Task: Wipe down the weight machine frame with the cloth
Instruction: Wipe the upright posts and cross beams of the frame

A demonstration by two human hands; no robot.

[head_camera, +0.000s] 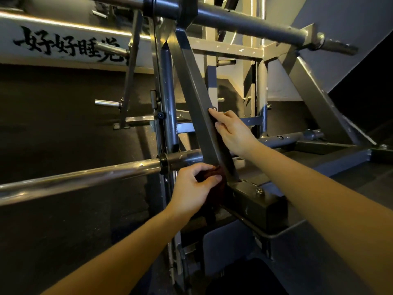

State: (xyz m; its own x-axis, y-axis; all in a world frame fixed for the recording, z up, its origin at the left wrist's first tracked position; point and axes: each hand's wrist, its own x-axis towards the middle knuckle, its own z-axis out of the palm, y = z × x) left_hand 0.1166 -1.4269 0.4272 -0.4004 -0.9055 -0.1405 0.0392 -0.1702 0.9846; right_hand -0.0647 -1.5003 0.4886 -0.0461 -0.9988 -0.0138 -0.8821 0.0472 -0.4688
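A grey steel weight machine frame (191, 86) fills the centre, with a slanted square beam running from upper middle down to a bolted base block (261, 201). My left hand (194, 189) is closed on a dark reddish-brown cloth (217, 188), pressed against the foot of that slanted beam. Part of the cloth hangs below my palm. My right hand (232, 133) rests higher on the same beam, fingers wrapped over its right edge, thumb pointing up near a small bolt.
A chrome barbell sleeve (80, 177) juts out to the left at hand height. A thick grey crossbar (244, 20) passes overhead. Further slanted struts (319, 96) stand to the right. Dark rubber floor (53, 124) lies left; a white wall banner (68, 43) with black characters is behind.
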